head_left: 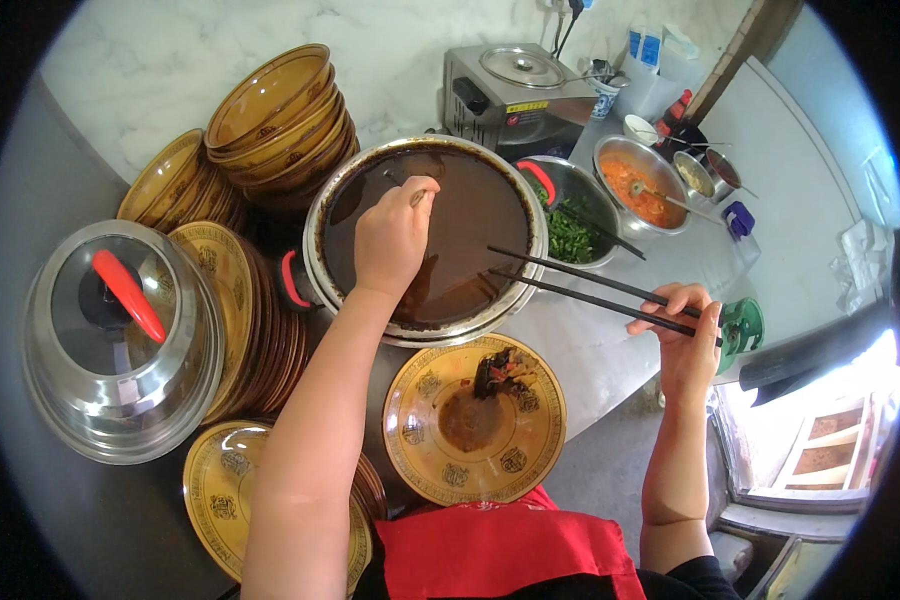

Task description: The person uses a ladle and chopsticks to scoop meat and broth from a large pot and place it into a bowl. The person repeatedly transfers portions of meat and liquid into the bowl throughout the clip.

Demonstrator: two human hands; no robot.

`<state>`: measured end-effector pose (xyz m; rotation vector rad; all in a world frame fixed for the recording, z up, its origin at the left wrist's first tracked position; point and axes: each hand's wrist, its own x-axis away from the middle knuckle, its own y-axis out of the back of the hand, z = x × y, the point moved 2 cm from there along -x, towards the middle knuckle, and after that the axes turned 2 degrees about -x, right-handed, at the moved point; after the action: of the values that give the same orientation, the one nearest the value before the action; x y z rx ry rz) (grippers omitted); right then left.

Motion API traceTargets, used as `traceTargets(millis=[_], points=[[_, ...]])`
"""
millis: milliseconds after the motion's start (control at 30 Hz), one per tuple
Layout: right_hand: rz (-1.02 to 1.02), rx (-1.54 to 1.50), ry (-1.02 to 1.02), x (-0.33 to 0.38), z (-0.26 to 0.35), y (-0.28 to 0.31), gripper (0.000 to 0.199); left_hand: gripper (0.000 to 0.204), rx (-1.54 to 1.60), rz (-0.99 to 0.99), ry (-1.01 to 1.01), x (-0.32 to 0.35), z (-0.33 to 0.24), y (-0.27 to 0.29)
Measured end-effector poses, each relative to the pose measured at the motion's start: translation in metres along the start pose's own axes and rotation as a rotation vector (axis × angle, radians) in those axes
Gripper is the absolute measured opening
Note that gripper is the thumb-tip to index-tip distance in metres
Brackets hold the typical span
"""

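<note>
A large metal pot (314, 240) full of dark brown broth (470, 215) stands in front of me. Above the broth my left hand (392, 235) is closed in a fist; a small brownish end shows at its top, but what it grips is hidden. My right hand (682, 325) holds a pair of long black chopsticks (590, 285), slightly apart, their tips over the pot's right side. Between the pot and my red apron sits a yellow-brown patterned shallow bowl (455, 475), with a dark piece of food (490, 375), reddish bits and some brown sauce in it.
Stacked brown bowls (270, 110) and plates (215, 260) crowd the left, beside a metal lid (120, 400) with a red handle. Rightward stand a basin of chopped greens (570, 235), a bowl of orange-red food (635, 190) and small seasoning bowls (692, 172). A steel appliance (510, 100) is behind.
</note>
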<state>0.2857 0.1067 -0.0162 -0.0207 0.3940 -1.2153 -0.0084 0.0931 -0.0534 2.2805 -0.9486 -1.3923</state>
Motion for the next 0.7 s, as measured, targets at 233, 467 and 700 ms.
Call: traceTargets(millis=[233, 467, 700], points=[[-0.102, -0.004, 0.012, 0.0, 0.003, 0.009, 0.041, 0.008, 0.274, 0.089, 0.127, 0.007, -0.006, 0.001], [-0.164, 0.003, 0.038, 0.001, 0.007, 0.02, 0.042, 0.011, 0.642, 0.124, 0.199, 0.018, 0.002, 0.011], [-0.158, 0.008, 0.032, 0.003, 0.01, 0.021, 0.042, 0.014, 0.889, 0.179, 0.267, 0.018, 0.002, 0.04]])
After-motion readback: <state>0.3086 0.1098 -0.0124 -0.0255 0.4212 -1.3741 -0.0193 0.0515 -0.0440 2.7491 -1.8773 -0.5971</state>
